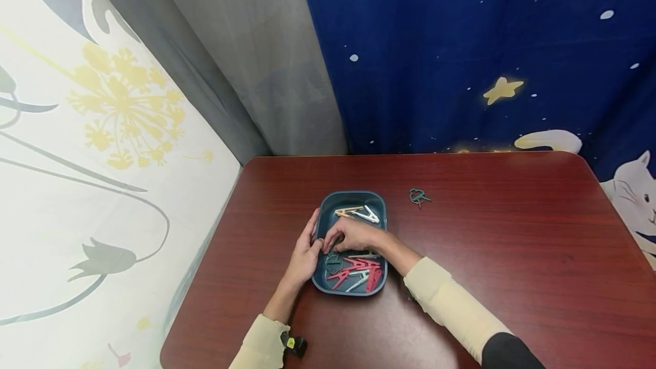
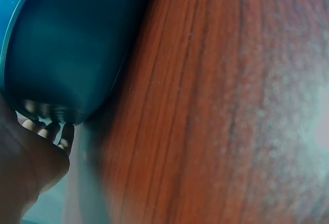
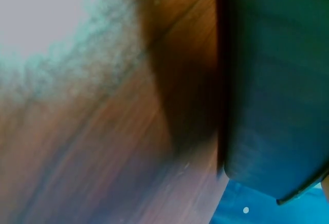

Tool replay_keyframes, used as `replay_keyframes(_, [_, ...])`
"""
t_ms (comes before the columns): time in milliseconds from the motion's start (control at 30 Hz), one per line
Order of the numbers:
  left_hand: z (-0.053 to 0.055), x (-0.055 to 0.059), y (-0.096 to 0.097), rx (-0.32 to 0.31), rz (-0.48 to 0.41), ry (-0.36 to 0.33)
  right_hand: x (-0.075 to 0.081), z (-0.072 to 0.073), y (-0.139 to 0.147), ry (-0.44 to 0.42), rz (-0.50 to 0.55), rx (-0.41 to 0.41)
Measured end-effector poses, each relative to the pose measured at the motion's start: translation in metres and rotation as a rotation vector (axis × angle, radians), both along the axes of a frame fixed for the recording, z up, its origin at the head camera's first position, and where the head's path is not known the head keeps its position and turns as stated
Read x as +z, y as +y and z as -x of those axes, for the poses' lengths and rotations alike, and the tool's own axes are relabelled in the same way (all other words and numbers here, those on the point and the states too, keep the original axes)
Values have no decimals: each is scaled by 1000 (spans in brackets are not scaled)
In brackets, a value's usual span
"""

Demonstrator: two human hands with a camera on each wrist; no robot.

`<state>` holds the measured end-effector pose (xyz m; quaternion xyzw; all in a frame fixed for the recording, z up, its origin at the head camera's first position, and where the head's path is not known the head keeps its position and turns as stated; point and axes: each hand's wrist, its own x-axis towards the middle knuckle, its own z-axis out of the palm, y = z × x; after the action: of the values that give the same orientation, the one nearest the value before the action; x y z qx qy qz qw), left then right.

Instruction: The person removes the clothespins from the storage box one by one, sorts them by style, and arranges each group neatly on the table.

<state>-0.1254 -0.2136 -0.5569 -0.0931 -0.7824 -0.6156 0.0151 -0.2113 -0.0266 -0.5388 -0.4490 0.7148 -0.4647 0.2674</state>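
Observation:
A dark blue plastic basin stands on the table. My left hand holds it by its left side, with the thumb at the rim and fingers along the outer wall; in the left wrist view those fingers touch the wall. My right hand reaches over the basin, fingertips bent down inside near the left wall. What lies between them is hidden, so I cannot tell whether they pinch something. Just below is a dark green wire-like clip. Red clothespins and a pale one lie at the near end.
At the basin's far end are a yellowish clothespin and a white clothespin. A green cloud-shaped clip lies on the reddish-brown table, right of the basin. Curtains hang behind the table's far edge.

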Motion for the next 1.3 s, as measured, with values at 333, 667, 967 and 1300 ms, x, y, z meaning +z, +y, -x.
replay_keyframes(333, [0, 2, 0, 5, -3, -24, -1, 1, 0, 115, -2, -35])
replay_keyframes(667, [0, 1, 1, -2, -22, -11, -2, 1, 0, 249, -71, -65])
replay_keyframes(967, [1, 0, 0, -4, -32, -3, 1, 1, 0, 218, -62, -62])
replay_keyframes(1300, [0, 1, 1, 4, -28, -18, -3, 1, 2, 258, -52, -44])
